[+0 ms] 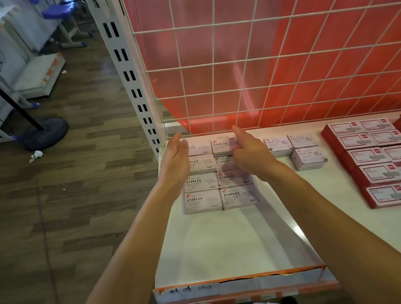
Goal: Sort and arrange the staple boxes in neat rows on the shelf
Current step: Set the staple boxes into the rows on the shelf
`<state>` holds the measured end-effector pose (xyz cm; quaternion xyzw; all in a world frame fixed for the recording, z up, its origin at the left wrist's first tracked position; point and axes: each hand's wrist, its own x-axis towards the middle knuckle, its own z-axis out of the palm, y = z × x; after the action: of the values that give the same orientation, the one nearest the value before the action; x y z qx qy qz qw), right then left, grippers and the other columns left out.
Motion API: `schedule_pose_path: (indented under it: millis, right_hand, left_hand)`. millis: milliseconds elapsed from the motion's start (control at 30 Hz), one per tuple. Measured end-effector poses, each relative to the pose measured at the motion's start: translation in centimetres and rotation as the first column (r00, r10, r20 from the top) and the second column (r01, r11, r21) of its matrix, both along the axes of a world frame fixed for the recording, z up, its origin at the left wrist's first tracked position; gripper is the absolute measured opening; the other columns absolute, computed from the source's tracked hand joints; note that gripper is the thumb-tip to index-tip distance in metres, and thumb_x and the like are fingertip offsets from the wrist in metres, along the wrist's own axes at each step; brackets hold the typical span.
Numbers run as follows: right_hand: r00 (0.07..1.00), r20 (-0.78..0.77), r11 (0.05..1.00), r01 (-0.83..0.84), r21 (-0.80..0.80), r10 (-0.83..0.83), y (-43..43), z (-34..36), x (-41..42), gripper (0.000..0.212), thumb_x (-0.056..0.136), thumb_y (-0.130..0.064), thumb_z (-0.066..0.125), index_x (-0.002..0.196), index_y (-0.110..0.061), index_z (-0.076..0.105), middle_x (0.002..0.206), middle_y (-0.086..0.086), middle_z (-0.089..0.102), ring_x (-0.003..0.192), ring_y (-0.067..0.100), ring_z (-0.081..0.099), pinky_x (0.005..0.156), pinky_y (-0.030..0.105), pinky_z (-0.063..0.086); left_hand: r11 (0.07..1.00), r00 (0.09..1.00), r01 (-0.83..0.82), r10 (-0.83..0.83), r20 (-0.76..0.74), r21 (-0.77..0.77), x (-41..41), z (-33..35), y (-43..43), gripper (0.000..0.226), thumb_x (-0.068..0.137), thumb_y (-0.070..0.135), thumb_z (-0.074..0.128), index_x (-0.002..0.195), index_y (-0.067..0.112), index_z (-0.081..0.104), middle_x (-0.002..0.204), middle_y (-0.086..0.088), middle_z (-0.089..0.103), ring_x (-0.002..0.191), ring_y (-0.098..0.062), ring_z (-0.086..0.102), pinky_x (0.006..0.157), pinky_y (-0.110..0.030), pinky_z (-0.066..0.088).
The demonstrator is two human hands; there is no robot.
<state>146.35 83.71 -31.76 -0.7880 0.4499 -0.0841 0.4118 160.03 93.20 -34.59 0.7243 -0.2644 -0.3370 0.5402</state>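
Several pale boxes marked STAPLES [219,187] lie in two columns at the back left corner of the white shelf [229,247]. My left hand [174,158] stands flat and straight-fingered along the left side of the block, covering part of the left column. My right hand [248,150] lies along the block's right side with its fingers stretched toward the back; its palm hides the right edges of the back boxes. Neither hand visibly holds a box.
Three paper clip boxes [303,151] lie just right of my right hand. Red boxes [378,160] fill rows at the far right. A wire grid [259,59] backs the shelf, a slotted upright post [136,96] marks its left end, and the front edge carries an orange strip [237,278].
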Motion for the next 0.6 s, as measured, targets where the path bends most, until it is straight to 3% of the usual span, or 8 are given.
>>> schedule_pose_path:
  millis: [100, 167, 233, 333, 467, 600]
  right_hand:
    - [1.000, -0.014, 0.999, 0.027, -0.026, -0.027, 0.5, -0.1, -0.3, 0.063, 0.092, -0.002, 0.036, 0.150, -0.013, 0.015, 0.156, 0.006, 0.020, 0.144, 0.024, 0.016, 0.117, 0.046, 0.015]
    - [0.999, -0.019, 0.997, 0.037, -0.062, -0.038, 1.0, -0.1, -0.4, 0.062, 0.093, -0.003, 0.037, 0.150, -0.011, 0.015, 0.157, 0.004, 0.017, 0.145, 0.022, 0.012, 0.118, 0.042, 0.009]
    - [0.999, -0.007, 0.992, 0.037, -0.119, -0.038, 1.5, 0.1, -0.6, 0.057, 0.094, -0.004, 0.039, 0.148, -0.007, 0.021, 0.156, 0.005, 0.021, 0.144, 0.023, 0.016, 0.116, 0.035, 0.011]
    - [1.000, 0.015, 0.979, -0.017, -0.203, 0.021, 2.6, 0.5, -1.7, 0.060, 0.093, -0.007, 0.046, 0.148, -0.007, 0.023, 0.156, 0.008, 0.022, 0.144, 0.022, 0.016, 0.115, 0.031, 0.011]
    - [0.999, 0.038, 0.951, 0.011, -0.308, 0.001, 3.2, 1.0, -4.6, 0.053, 0.094, -0.009, 0.047, 0.145, -0.011, 0.032, 0.153, 0.007, 0.029, 0.142, 0.022, 0.021, 0.116, 0.031, 0.015]
    - [0.999, -0.031, 0.924, 0.019, -0.381, -0.033, 2.5, 1.2, -9.4, 0.052, 0.094, -0.012, 0.048, 0.144, -0.014, 0.034, 0.154, 0.007, 0.027, 0.142, 0.023, 0.020, 0.115, 0.030, 0.012]
  left_hand:
    - [0.999, 0.996, -0.033, 0.031, 0.084, 0.023, -0.2, 0.1, 0.4, 0.048, 0.102, 0.035, 0.032, 0.147, 0.021, 0.030, 0.151, -0.005, 0.035, 0.138, -0.023, 0.033, 0.114, -0.048, 0.029]
    - [0.997, 0.971, -0.049, 0.034, 0.236, 0.058, -0.7, 0.5, 0.7, 0.046, 0.102, 0.033, 0.033, 0.145, 0.017, 0.031, 0.148, -0.007, 0.039, 0.136, -0.024, 0.036, 0.113, -0.044, 0.029]
    - [0.993, 0.893, -0.053, -0.001, 0.450, 0.106, -1.6, 1.1, 0.9, 0.041, 0.102, 0.026, 0.035, 0.142, 0.015, 0.035, 0.144, -0.008, 0.041, 0.132, -0.025, 0.038, 0.107, -0.037, 0.031]
    - [0.993, 0.741, 0.024, -0.096, 0.665, 0.117, -3.3, 2.0, 0.6, 0.037, 0.097, 0.016, 0.042, 0.134, 0.013, 0.043, 0.137, -0.007, 0.046, 0.125, -0.026, 0.041, 0.103, -0.040, 0.037]
    - [0.972, 0.572, 0.116, -0.235, 0.786, 0.207, -6.2, 2.2, -0.9, 0.041, 0.095, 0.014, 0.045, 0.135, 0.014, 0.047, 0.146, -0.008, 0.041, 0.139, -0.025, 0.029, 0.114, -0.037, 0.023]
    - [0.943, 0.475, 0.172, -0.333, 0.815, 0.285, -11.1, 2.7, -2.2, 0.041, 0.097, 0.020, 0.046, 0.138, 0.017, 0.045, 0.149, -0.006, 0.038, 0.142, -0.025, 0.023, 0.116, -0.035, 0.014]
